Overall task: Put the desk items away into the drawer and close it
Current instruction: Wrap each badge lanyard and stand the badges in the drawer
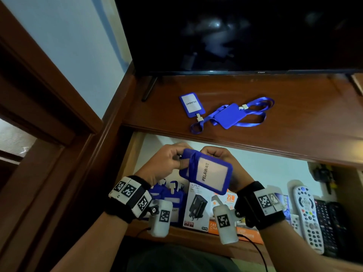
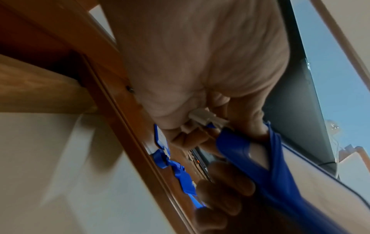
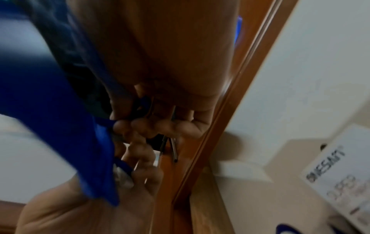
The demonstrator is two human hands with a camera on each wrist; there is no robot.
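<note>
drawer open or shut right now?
Open. In the head view the drawer is pulled out below the desk top, its contents exposed: a charger box and remotes.

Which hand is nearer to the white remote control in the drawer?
Right. The right hand is nearer the white remote control; the left hand is farther away, beyond it.

Dim room, wrist views blurry; head view warped w/ dark edges.

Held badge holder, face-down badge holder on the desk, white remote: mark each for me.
held badge holder (image 1: 213,172): head view, white card insert.
face-down badge holder (image 1: 228,115): head view, blue back.
white remote (image 1: 308,214): head view, keypad middle.
</note>
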